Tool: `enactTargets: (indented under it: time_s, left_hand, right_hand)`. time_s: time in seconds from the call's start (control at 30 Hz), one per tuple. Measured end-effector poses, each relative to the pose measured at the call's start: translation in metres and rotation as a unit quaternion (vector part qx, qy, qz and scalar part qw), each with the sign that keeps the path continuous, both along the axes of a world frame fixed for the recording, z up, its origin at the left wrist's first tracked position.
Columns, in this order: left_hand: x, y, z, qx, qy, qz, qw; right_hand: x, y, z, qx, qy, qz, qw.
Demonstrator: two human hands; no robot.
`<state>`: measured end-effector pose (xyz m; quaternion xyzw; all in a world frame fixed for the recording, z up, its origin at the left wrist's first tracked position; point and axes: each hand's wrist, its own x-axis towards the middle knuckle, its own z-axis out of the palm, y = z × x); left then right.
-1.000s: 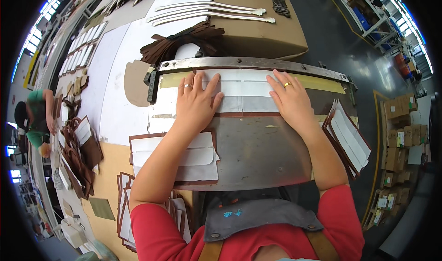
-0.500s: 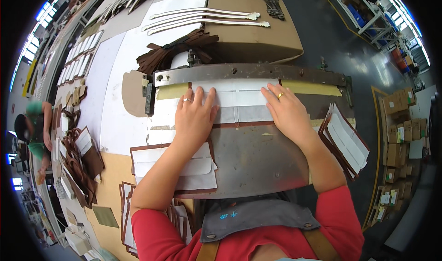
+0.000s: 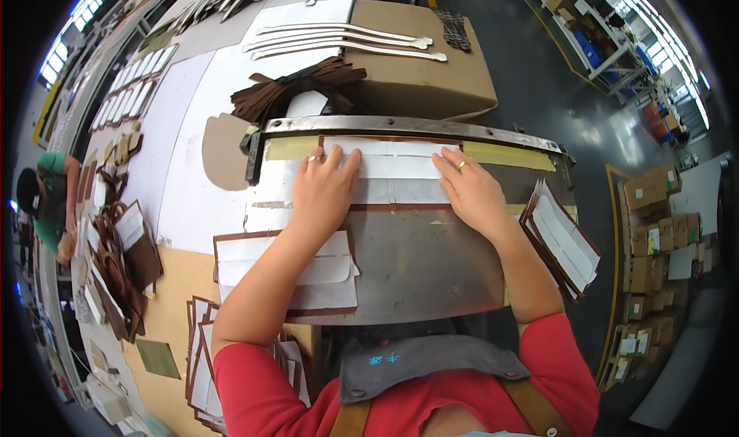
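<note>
A white panel with brown edging (image 3: 392,192) lies flat on a grey metal plate (image 3: 431,275), its far edge alongside a long metal bar (image 3: 431,129). My left hand (image 3: 323,187) rests flat on the panel's left part, fingers spread. On its right part lies my right hand (image 3: 471,194), fingers also stretched out. Neither hand grasps anything. Yellow strips (image 3: 289,149) flank the panel's far end. Beneath my left forearm is another white, brown-edged panel (image 3: 331,291). Several similar panels (image 3: 566,237) stand fanned at the plate's right edge.
More brown-edged panels (image 3: 202,368) are stacked at lower left. Beyond the bar are a bundle of brown strips (image 3: 296,90), a cardboard box (image 3: 439,79) and pale straps (image 3: 346,40). Far left, a person in green (image 3: 50,198) works at the table. Cartons (image 3: 654,237) stand at right.
The metal bar has tilted back, and the panel's brown far edge now shows in front of it. My hands stay flat on the panel. The whole view has shifted slightly.
</note>
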<state>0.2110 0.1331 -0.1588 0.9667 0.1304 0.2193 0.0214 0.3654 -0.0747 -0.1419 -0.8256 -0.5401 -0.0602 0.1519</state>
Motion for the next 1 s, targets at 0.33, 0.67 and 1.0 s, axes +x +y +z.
enactTargets:
  time_s: [0.33,0.67,1.0]
  left_hand:
    - [0.002,0.033,-0.021,-0.122,-0.054,0.012,0.991]
    - [-0.003,0.028,-0.006,-0.026,0.053,0.03,0.998]
    - [-0.004,0.025,-0.003,-0.045,0.059,0.041,0.996]
  right_hand:
    - [0.003,0.112,-0.004,0.078,0.104,0.18,0.975]
    - [0.006,0.112,-0.004,0.013,0.009,0.19,0.982]
    - [0.038,0.015,-0.004,0.043,-0.011,0.021,0.999]
